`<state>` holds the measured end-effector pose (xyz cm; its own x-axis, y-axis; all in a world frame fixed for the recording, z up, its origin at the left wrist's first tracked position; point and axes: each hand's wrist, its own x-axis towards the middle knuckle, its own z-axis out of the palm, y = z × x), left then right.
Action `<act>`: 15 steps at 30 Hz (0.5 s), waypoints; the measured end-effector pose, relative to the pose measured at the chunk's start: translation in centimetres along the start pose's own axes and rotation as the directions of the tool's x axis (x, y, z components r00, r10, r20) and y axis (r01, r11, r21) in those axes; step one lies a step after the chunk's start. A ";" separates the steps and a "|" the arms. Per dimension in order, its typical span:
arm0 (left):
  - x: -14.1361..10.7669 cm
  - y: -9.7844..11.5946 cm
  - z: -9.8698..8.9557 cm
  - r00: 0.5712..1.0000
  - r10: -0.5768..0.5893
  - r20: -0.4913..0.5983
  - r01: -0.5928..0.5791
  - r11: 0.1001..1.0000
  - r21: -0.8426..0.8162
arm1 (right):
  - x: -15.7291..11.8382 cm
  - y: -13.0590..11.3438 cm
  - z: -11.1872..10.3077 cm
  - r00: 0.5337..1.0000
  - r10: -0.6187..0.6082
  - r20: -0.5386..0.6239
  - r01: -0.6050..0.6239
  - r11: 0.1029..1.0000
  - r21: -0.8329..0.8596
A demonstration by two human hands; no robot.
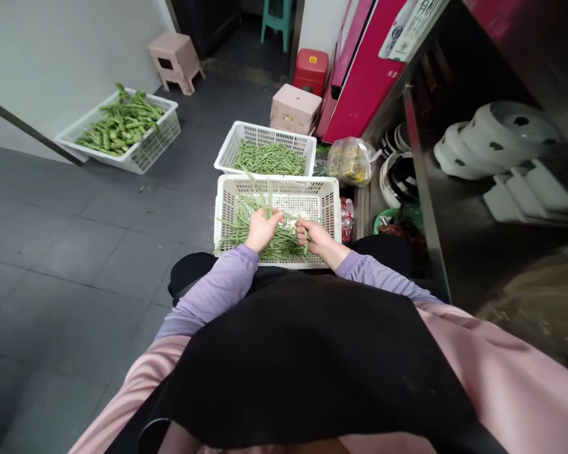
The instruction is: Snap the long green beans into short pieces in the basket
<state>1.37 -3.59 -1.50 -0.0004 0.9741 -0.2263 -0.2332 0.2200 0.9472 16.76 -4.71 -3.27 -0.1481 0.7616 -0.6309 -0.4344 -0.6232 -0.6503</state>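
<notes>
My left hand (261,229) is closed around a few long green beans (256,184), whose ends stick up past the fingers. A hand's width to the right, my right hand (315,236) is closed in a pinch on a green bean, part of which hangs below the fingers. Both hands are over the near white plastic basket (278,180), where long whole beans (284,247) lie in a loose heap on the near and left side. Just beyond stands a second white basket (265,129) filled with short bean pieces (271,159).
At the left, a white basket (144,157) of thick green stalks stands by the wall. Pink stools (177,53) and a red stool (311,69) are at the back. A pink cabinet (364,82), a plastic bag (351,162) and a metal shelf with stacked white dishes (502,135) line the right.
</notes>
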 end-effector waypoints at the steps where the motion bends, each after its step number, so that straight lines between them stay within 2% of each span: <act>1: -0.5 -0.1 0.3 0.999 0.033 0.043 -0.036 0.997 0.072 | 0.3 0.0 0.0 0.996 -0.009 -0.090 0.009 1.000 0.000; 3: -1.2 -0.4 0.7 0.987 0.013 0.158 -0.036 0.989 0.144 | 0.8 0.0 -0.1 0.978 0.024 -0.207 -0.029 0.999 -0.021; 4: -1.3 -0.5 0.8 0.981 -0.021 0.193 -0.009 0.988 0.154 | 0.8 -0.1 -0.2 0.976 0.065 -0.210 -0.073 0.997 -0.033; 6: -1.1 -0.8 0.8 0.977 -0.094 0.191 0.062 0.984 0.167 | 0.7 -0.3 -0.2 0.978 0.188 -0.094 -0.194 0.979 -0.062; 8: -0.5 -1.2 0.6 0.987 -0.100 0.128 0.069 0.971 0.229 | 0.2 -0.5 0.0 0.955 0.290 0.068 -0.284 0.955 -0.084; 10: 0.1 -1.7 0.4 0.996 -0.018 0.092 -0.016 0.933 0.359 | -0.3 -0.6 0.4 0.933 0.322 0.159 -0.312 0.946 -0.085; 13: 0.9 -2.8 -0.1 0.985 0.154 0.074 -0.170 0.845 0.507 | -1.0 -0.1 1.6 0.949 0.292 0.121 -0.284 0.955 -0.080; 15: 1.6 -3.7 -0.4 0.985 0.171 -0.002 -0.147 0.854 0.500 | -1.5 0.4 2.4 0.961 0.259 0.099 -0.248 0.963 -0.106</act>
<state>1.79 -2.86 -5.42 -0.0421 0.9972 -0.0619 0.2871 0.0715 0.9552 14.64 -5.71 -1.53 -0.3426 0.5884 -0.7325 -0.2872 -0.8079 -0.5146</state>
